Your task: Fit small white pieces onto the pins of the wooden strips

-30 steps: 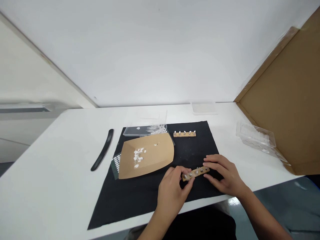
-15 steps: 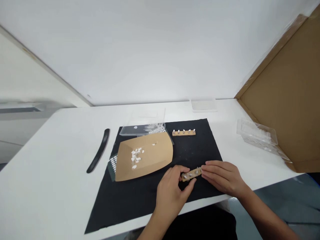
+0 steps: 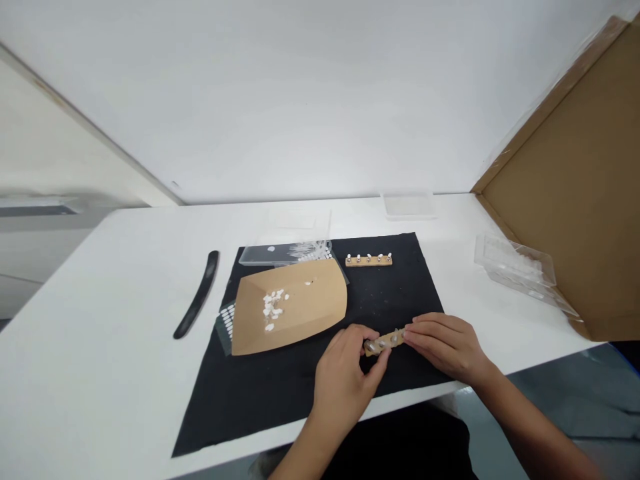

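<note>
Low over the front of the black mat, a small wooden nail tip stand carries several clear nail tips. My left hand grips its left end, thumb on the near side and index finger on the far side. At the right end, my right hand has its fingers pressed together; they cover that end, and whether they pinch a nail tip there cannot be seen. A second wooden stand with white nail tips in a row lies further back on the mat.
Left on the mat, a brown paper tray holds small white pieces, with a sheet of white tabs partly under it. Behind is a clear box of nail tips. A black nail file, clear boxes and a cardboard panel stand around.
The view has shifted slightly. Both hands stay at the same wooden stand, with only small finger movement; the left thumb sits closer against it.
</note>
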Demonstrator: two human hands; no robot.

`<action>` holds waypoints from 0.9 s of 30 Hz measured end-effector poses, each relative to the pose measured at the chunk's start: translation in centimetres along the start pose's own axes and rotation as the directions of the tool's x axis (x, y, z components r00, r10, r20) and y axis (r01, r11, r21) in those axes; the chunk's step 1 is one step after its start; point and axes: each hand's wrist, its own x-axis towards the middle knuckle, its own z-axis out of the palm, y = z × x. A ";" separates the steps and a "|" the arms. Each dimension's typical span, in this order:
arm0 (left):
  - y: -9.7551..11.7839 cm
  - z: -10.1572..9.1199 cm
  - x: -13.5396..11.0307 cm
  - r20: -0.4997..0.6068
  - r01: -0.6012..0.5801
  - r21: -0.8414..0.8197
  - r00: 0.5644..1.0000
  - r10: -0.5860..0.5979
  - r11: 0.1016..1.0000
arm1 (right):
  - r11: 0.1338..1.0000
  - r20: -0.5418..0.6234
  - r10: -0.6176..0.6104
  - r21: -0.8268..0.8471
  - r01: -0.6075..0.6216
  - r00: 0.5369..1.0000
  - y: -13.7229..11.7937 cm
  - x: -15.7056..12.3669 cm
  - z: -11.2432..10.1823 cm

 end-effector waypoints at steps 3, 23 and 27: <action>-0.1 0.0 0.0 0.006 0.005 -0.001 1.000 -0.005 1.000 | 1.000 0.001 -0.018 -0.004 0.018 1.000 0.1 -0.4 0.1; 0.1 -0.1 0.1 -0.004 -0.003 -0.034 1.000 0.003 0.999 | 0.974 0.028 -0.125 -0.188 0.128 0.992 -0.6 0.0 -0.6; 0.2 -0.1 0.1 -0.006 -0.001 -0.031 1.000 0.001 1.000 | 0.973 0.011 -0.145 -0.183 0.145 0.989 -0.7 0.5 -0.7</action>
